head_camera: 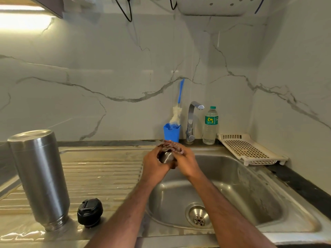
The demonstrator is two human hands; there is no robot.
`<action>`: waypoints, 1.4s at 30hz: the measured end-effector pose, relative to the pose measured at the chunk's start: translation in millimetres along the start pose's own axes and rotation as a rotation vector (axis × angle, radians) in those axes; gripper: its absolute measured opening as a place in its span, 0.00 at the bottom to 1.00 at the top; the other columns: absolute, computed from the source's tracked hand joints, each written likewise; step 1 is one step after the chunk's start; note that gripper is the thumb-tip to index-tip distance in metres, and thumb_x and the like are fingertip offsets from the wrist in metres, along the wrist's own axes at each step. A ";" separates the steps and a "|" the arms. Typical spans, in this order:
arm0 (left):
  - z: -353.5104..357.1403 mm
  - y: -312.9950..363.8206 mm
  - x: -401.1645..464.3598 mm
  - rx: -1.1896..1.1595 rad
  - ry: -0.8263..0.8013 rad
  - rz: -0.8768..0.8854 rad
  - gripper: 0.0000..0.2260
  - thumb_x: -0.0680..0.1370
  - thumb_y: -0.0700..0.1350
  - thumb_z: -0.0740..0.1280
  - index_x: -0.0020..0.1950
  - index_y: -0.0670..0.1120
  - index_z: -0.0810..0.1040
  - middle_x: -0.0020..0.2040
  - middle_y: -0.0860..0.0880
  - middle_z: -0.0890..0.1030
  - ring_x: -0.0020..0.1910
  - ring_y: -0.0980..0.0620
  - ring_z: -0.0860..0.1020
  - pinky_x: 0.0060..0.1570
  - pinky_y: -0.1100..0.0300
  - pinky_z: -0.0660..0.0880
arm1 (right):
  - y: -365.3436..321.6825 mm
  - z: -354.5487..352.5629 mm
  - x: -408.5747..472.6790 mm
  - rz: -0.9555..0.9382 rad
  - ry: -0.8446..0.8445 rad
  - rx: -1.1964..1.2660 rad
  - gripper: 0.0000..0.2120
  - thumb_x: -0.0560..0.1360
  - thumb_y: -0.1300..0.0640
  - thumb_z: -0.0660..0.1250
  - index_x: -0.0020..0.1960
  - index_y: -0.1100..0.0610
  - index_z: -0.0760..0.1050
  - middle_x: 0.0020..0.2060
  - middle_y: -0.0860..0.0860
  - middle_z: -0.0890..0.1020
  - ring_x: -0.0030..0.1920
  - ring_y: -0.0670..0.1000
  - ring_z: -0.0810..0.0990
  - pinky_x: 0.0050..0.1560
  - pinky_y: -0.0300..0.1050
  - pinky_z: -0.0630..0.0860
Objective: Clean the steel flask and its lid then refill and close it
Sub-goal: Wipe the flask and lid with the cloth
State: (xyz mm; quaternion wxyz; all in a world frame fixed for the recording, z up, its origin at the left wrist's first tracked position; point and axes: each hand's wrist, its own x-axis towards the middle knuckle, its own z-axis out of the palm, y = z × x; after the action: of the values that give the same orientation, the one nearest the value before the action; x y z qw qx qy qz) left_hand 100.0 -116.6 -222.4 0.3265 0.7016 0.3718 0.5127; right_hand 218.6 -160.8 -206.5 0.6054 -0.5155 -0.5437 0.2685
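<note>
The steel flask (40,178) stands upside down on the wet drainboard at the left, mouth down. A black stopper (90,212) lies beside its mouth. Over the sink, my left hand (155,164) grips a small steel lid cup (166,157). My right hand (186,161) holds a brownish scrubber (171,146) against the top of that cup. Both hands are close together and hide most of the cup.
The sink basin (241,194) with its drain (198,216) lies below the hands. Behind stand a blue holder (171,132) with a bottle brush (177,111), a tap (192,120) and a plastic water bottle (210,125). A white perforated tray (250,149) sits at the right.
</note>
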 end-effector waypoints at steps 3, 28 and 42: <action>0.5 1.2 0.5 -0.352 -0.027 -0.139 0.20 0.67 0.38 0.81 0.57 0.47 0.83 0.49 0.50 0.87 0.50 0.53 0.85 0.51 0.59 0.81 | 4.7 -11.9 5.2 0.188 0.082 0.333 0.14 0.84 0.60 0.59 0.64 0.53 0.81 0.57 0.51 0.85 0.62 0.52 0.81 0.68 0.55 0.75; -1.9 -8.6 5.8 -0.727 -0.045 -0.444 0.11 0.76 0.42 0.74 0.58 0.42 0.84 0.52 0.44 0.87 0.58 0.46 0.83 0.61 0.51 0.78 | -3.0 7.2 -3.8 0.072 0.029 0.157 0.14 0.85 0.58 0.58 0.64 0.47 0.78 0.61 0.49 0.83 0.58 0.42 0.81 0.56 0.34 0.77; 1.3 -14.4 6.4 -0.461 0.008 -0.420 0.10 0.75 0.47 0.76 0.56 0.48 0.84 0.49 0.50 0.87 0.50 0.52 0.82 0.46 0.56 0.77 | 5.4 13.6 -3.5 0.066 0.047 0.045 0.16 0.82 0.59 0.63 0.65 0.48 0.81 0.52 0.42 0.86 0.47 0.39 0.81 0.43 0.33 0.71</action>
State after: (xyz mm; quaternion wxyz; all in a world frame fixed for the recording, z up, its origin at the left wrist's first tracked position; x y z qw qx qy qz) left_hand 99.8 -103.9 -231.7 0.5741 0.5149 0.3840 0.5077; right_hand 206.3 -157.6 -214.5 0.6205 -0.5255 -0.5059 0.2881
